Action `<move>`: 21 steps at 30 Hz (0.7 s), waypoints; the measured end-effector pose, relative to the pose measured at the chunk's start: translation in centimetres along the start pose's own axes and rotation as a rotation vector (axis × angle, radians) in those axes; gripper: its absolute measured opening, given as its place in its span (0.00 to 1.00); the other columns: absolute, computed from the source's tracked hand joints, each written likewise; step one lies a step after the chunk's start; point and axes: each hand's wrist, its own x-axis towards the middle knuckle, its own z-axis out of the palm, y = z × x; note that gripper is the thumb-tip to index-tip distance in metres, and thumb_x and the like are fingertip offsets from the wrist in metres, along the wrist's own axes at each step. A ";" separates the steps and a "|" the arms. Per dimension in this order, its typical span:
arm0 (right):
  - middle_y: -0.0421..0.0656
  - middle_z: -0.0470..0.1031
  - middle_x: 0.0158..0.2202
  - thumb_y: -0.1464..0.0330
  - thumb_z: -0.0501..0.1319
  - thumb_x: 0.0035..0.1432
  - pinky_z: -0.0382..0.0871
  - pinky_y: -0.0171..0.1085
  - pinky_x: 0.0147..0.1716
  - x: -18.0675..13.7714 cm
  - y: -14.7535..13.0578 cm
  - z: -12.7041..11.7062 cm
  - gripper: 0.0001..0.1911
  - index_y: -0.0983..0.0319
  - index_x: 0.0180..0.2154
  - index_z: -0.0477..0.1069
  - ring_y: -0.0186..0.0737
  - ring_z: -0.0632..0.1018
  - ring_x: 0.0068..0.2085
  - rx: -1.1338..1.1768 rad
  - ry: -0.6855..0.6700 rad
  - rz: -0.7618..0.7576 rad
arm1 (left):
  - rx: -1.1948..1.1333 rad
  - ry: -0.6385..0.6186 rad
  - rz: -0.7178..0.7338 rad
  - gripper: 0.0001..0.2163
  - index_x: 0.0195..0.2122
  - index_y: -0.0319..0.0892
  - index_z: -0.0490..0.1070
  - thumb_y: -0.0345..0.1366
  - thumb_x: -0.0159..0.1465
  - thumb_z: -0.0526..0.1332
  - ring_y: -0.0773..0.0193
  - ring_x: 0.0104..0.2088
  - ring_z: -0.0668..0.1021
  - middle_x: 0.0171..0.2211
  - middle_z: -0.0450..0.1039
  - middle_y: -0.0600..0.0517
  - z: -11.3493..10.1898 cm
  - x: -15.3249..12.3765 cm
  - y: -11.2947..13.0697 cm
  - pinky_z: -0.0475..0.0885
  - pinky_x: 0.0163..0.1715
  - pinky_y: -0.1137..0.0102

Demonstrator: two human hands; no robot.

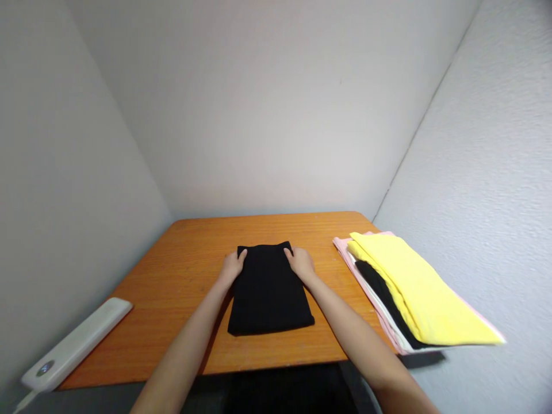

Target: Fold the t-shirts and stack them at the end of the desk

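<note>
A folded, rectangular piece of black fabric is being held on the orange-brown wooden table, around the middle. Its far left corner is being pinched by the left hand, its far right by the right hand; thumbs on top, fingers partly hidden. Edges are seemingly being squared; an even, matched grip is being called for next.

Head-worn view, from just before the wooden table, facing forward and down, toward the back wall
</note>
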 end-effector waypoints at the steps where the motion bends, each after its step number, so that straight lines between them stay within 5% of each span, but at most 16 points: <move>1: 0.54 0.77 0.42 0.58 0.49 0.69 0.64 0.37 0.40 -0.1 -0.1 -0.2 0.21 0.65 0.43 0.74 0.47 0.77 0.45 0.005 -0.001 0.001 | 0.016 0.009 -0.026 0.23 0.39 0.35 0.76 0.49 0.68 0.49 0.45 0.43 0.80 0.39 0.79 0.35 -0.1 -0.1 0.2 0.74 0.41 0.60; 6: 0.49 0.77 0.43 0.55 0.52 0.67 0.63 0.34 0.39 -1.5 0.4 -2.2 0.21 0.64 0.49 0.69 0.42 0.76 0.44 0.045 0.005 0.003 | 0.078 0.126 -0.055 0.22 0.49 0.35 0.70 0.48 0.68 0.48 0.48 0.41 0.80 0.38 0.79 0.37 -2.2 -2.2 1.3 0.74 0.40 0.59; 10: 0.46 0.77 0.36 0.54 0.55 0.64 0.61 0.37 0.38 -5.9 2.3 -3.8 0.18 0.61 0.36 0.72 0.44 0.75 0.39 0.022 0.001 0.018 | 0.119 0.213 0.195 0.20 0.55 0.35 0.65 0.42 0.69 0.48 0.49 0.51 0.75 0.48 0.74 0.37 -4.4 -4.3 3.3 0.67 0.53 0.54; 14: 0.45 0.75 0.29 0.49 0.49 0.66 0.59 0.41 0.38 -12.2 3.8 -3.6 0.27 0.59 0.23 0.68 0.47 0.73 0.37 -0.046 0.013 0.003 | 0.149 -0.025 0.577 0.18 0.53 0.42 0.70 0.44 0.70 0.49 0.58 0.56 0.71 0.55 0.72 0.45 -3.9 -5.0 6.6 0.62 0.59 0.62; 16: 0.46 0.74 0.29 0.49 0.47 0.66 0.59 0.43 0.38 -14.7 4.0 -2.9 0.29 0.59 0.22 0.68 0.49 0.72 0.38 -0.063 0.038 -0.007 | 0.221 -0.188 0.712 0.20 0.57 0.44 0.68 0.46 0.70 0.47 0.57 0.62 0.66 0.61 0.65 0.46 -2.5 -5.0 8.1 0.57 0.62 0.58; 21: 0.49 0.74 0.33 0.50 0.51 0.66 0.60 0.47 0.39 -17.5 3.1 -1.7 0.24 0.59 0.27 0.71 0.53 0.71 0.40 -0.146 0.113 -0.078 | 0.370 -0.318 0.744 0.24 0.64 0.49 0.58 0.50 0.70 0.46 0.53 0.67 0.54 0.67 0.51 0.46 1.4 -5.5 9.2 0.47 0.64 0.49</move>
